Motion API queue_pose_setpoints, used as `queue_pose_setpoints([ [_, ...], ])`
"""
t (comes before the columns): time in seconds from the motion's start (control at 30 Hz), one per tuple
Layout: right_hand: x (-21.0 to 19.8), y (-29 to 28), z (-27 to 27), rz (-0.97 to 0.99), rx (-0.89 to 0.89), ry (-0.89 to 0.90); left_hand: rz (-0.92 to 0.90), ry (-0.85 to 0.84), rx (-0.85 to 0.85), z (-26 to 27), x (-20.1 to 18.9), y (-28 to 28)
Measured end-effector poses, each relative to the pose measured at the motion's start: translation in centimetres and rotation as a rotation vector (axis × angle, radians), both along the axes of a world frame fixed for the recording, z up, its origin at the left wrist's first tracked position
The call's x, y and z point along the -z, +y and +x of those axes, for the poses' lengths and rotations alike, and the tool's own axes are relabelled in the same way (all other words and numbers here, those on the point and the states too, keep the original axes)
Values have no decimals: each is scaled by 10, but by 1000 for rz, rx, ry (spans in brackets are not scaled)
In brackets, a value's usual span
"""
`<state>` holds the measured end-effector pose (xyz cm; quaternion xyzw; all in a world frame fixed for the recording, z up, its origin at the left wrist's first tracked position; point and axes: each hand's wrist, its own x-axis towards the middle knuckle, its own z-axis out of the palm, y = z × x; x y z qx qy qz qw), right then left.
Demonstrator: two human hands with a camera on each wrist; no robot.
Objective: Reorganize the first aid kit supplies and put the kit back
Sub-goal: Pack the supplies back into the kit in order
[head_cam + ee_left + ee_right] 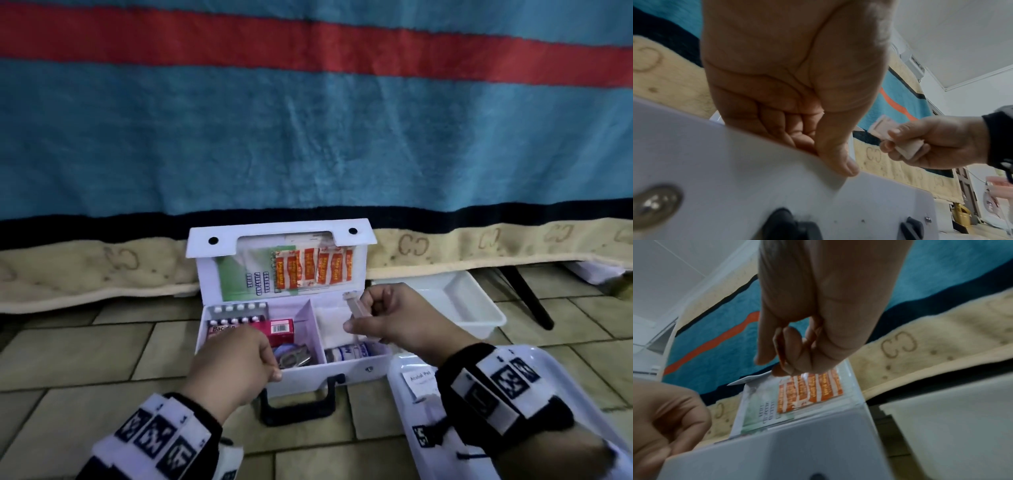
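On the tiled floor [102, 346] the first aid kit [342, 368] stands open, mostly filled. Left hand [236, 359] grips its front wall; right hand [400, 318] pinches a small pinkish packet [359, 310] above the right compartment. Alcohol pad [422, 378] on the white tray [400, 404] remains; closing too.

Left hand [236, 359] hides part of the first aid kit's [346, 370] front-left compartment, fingertips unseen behind the wall. Bottle [347, 353] label at front right is illegible (blurred). Right hand's [400, 318] pale item [356, 306] above the kit is unidentifiable.
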<state>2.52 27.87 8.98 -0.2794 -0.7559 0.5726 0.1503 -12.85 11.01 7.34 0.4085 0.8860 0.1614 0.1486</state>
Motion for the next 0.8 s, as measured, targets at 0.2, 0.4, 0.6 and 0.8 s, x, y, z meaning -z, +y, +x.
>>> queue_pose_setpoints([
  [0.2, -1, -6, -31, -57, -126, 43, 25, 16, -14, 1, 1, -1],
  [0.4, -30, 14, -71, 44, 43, 204, 67, 55, -15, 3, 1, -4],
  [0.6, -54, 25, -98, 139, 160, 365, 79, 65, -7, 0, 2, -3],
  [0.8, -43, 27, -112, 582, 103, 59, 105, 70, 3, 1, 6, -5],
])
